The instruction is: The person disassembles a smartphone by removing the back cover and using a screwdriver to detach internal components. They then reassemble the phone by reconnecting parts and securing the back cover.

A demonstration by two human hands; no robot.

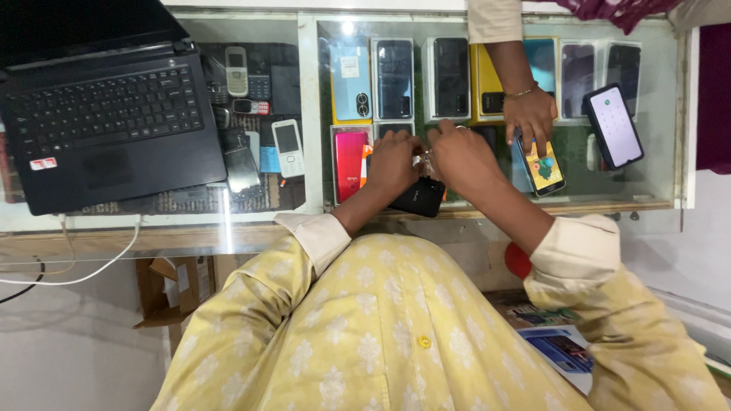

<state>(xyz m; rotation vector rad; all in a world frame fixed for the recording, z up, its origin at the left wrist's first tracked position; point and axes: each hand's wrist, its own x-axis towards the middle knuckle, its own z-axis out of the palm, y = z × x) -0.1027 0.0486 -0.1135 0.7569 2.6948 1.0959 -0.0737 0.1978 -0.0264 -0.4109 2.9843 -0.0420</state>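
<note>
- Glass counter (pixel 304 114), spanning the upper frame: a shop display case holding boxed phones; its top serves as the work surface.
- Black laptop (pixel 99 106), upper left: lid open, resting on the glass.
- Left hand (pixel 392 164) and right hand (pixel 461 156), centre frame: both curled, fingertips meeting over a small pale item (pixel 423 161) too small to identify; the pinch appears in progress, not finished.
- Black phone (pixel 419 196), centre, just below the hands: lying on the glass at the counter's near edge, partly under the left hand.
- Another person's hand (pixel 531 114), upper right: fingers resting on a lit phone (pixel 544 169).
- Dark phone with pale screen (pixel 614 125), right: lying untouched.
</note>
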